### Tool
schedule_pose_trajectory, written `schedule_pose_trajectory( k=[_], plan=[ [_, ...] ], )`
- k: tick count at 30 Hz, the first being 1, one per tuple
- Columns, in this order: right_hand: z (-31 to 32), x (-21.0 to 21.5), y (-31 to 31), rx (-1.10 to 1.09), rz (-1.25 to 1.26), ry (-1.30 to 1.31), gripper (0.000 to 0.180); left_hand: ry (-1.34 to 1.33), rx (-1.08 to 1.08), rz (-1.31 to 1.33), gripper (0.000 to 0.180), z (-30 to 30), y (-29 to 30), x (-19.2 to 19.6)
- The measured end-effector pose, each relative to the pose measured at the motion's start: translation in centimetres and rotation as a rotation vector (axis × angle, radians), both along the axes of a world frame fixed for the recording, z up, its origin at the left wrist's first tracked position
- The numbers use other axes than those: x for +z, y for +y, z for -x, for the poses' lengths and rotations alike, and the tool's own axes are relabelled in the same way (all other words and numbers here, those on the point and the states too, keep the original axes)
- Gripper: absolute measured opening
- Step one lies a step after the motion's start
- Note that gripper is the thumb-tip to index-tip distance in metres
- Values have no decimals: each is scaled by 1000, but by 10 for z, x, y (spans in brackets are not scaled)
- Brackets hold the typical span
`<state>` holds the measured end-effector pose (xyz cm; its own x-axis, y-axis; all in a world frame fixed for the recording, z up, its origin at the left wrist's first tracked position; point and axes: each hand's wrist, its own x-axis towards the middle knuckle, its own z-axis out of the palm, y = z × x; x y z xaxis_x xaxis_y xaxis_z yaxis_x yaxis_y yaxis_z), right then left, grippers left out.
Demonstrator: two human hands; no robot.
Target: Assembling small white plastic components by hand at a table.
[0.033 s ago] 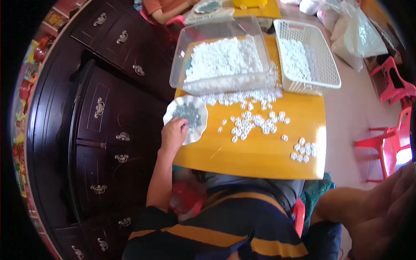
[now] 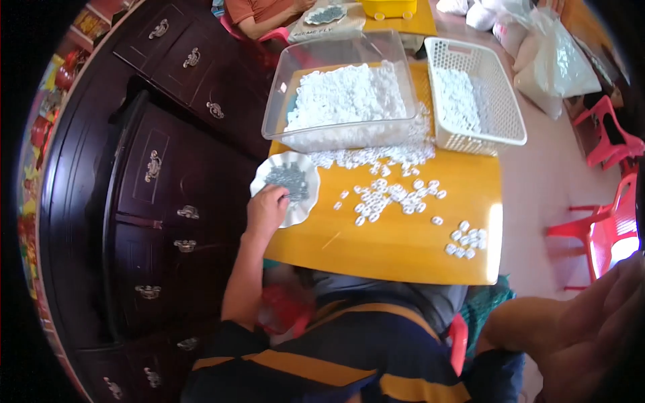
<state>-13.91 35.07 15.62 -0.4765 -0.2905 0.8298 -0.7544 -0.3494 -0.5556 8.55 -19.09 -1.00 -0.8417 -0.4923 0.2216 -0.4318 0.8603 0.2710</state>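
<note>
still, the left hand point(image 2: 267, 209) stays at the white dish point(image 2: 300, 212); i can't tell its grip.

Under a slightly turning head view, the yellow wooden table point(image 2: 403, 262) is sliding a little lower in the frame. The clear rectangular plastic tub point(image 2: 349, 136) and the cream perforated plastic basket point(image 2: 504, 101) are dropping with it, while the small white ring-like pieces point(image 2: 469, 242) near the table's right corner are drifting down and slightly left. The person's bare left hand point(image 2: 266, 207) is also appearing slightly lower and farther left, shifting together with the white scalloped plate point(image 2: 313, 185). At the top edge, a bit more of the bright yellow plastic box point(image 2: 390, 9) and of a co-worker's orange-red sleeve point(image 2: 245, 9) is coming into view.
</note>
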Motion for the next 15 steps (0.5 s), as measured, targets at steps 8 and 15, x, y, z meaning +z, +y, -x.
schedule_pose_trajectory(
  k=[8, 15],
  plan=[
    [-39, 33, -117, -147, 13, -297, 16, 83, -42, 57, 8, 9, 0, 10],
    [-36, -47, -208, -85, -623, -91, 40, 112, 13, 27, 10, -1, 4, 11]
  ],
)
